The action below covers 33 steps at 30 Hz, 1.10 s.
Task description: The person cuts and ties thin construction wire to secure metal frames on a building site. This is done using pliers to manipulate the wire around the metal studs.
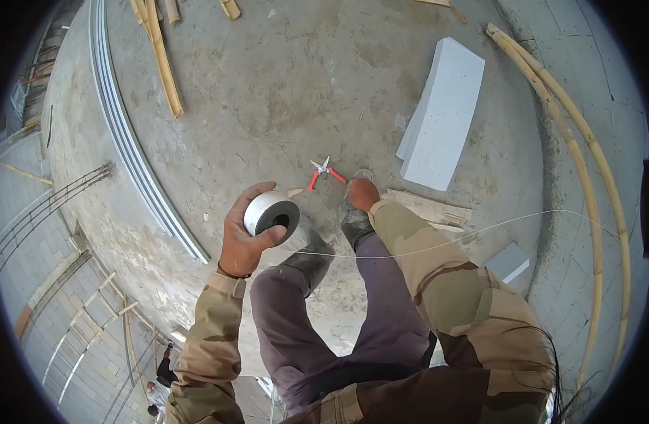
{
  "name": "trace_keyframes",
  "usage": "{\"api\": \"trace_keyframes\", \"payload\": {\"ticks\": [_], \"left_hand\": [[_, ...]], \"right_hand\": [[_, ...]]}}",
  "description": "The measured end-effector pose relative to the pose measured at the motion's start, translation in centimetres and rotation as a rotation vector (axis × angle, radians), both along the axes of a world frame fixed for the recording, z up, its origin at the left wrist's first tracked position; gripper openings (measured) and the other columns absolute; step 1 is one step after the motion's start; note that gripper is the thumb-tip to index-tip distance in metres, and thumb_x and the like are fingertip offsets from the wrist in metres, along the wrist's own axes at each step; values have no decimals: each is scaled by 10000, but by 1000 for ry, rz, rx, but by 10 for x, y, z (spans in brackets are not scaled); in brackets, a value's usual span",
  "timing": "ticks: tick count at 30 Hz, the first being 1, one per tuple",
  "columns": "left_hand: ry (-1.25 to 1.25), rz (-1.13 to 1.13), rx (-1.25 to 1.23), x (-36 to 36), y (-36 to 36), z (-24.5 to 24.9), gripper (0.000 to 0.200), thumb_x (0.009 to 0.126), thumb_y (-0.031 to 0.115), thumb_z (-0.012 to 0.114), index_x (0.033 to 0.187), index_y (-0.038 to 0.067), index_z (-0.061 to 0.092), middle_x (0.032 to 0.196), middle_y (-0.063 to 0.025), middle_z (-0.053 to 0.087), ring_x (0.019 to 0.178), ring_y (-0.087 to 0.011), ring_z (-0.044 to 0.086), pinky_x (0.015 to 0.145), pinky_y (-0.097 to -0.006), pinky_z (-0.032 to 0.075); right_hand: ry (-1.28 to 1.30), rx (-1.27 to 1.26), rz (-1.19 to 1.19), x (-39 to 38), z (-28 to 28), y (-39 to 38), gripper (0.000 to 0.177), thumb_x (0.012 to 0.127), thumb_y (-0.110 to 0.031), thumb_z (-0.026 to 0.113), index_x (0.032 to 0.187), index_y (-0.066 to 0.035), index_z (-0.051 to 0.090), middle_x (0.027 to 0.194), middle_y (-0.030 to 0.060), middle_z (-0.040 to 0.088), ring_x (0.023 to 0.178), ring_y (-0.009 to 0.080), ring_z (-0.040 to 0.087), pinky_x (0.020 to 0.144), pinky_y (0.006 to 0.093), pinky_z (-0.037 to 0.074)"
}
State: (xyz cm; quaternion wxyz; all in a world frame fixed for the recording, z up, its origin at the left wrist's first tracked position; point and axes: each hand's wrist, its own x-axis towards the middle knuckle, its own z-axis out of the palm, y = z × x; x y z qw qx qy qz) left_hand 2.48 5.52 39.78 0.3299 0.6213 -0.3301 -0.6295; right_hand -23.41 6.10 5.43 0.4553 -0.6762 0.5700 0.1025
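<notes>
My left hand [245, 237] is wrapped round a wide roll of tape [271, 214], silvery white on its outer face with a dark side and a hollow core. The thumb presses on the near side of the roll. My right hand [363, 193] is closed, knuckles up, in front of my boot; what its fingers hold, if anything, is hidden. Beside it on the concrete lie snips [324, 172] with red handles and blades spread, one handle end right at my fingers. A thin pale line [480, 230] runs across my legs and right sleeve toward the right.
White boards [445, 113] lie at the upper right, with wooden strips [430, 208] below them. Long metal channels [133, 141] stretch along the left. Split bamboo [162, 60] lies at the top, bamboo poles [586, 162] curve along the right edge. People [162, 385] show far below.
</notes>
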Motion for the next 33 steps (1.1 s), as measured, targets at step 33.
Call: {"api": "trace_keyframes", "payload": {"ticks": [33], "left_hand": [[266, 437, 215, 196, -29, -158, 893, 762, 218, 910, 1436, -94, 413, 1243, -199, 621, 1149, -264, 646, 1013, -360, 528]], "right_hand": [[29, -31, 266, 194, -188, -67, 124, 839, -104, 646, 950, -91, 700, 875, 166, 714, 867, 376, 707, 761, 490, 551]]}}
